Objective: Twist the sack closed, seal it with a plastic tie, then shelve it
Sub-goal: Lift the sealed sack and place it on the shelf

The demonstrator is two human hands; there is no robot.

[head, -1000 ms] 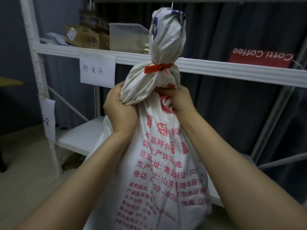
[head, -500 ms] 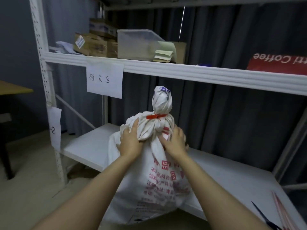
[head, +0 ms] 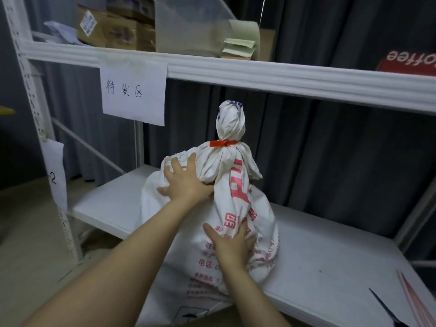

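Note:
A white woven sack [head: 264, 204] with red print stands upright on the lower white shelf [head: 330, 263]. Its neck is twisted and cinched by an orange plastic tie [head: 223, 143], with a knob of cloth above it. My left hand [head: 184, 182] lies flat, fingers spread, against the sack's upper left shoulder. Lower down, my right hand [head: 232, 246] presses flat on the sack's front over the red lettering. Neither hand grips the cloth. The sack's bottom front edge overhangs the shelf edge slightly.
The upper shelf [head: 259, 76] spans just above the sack top, carrying cardboard boxes [head: 111, 31], a translucent bin [head: 191, 24] and a red coffee box [head: 410, 64]. A paper label [head: 133, 90] hangs from it. Scissors [head: 389, 312] and pink ties [head: 417, 303] lie at the shelf's right front.
The sack went from held high by its neck down onto the lower shelf. Both hands let go of the neck and now press flat against its side and front.

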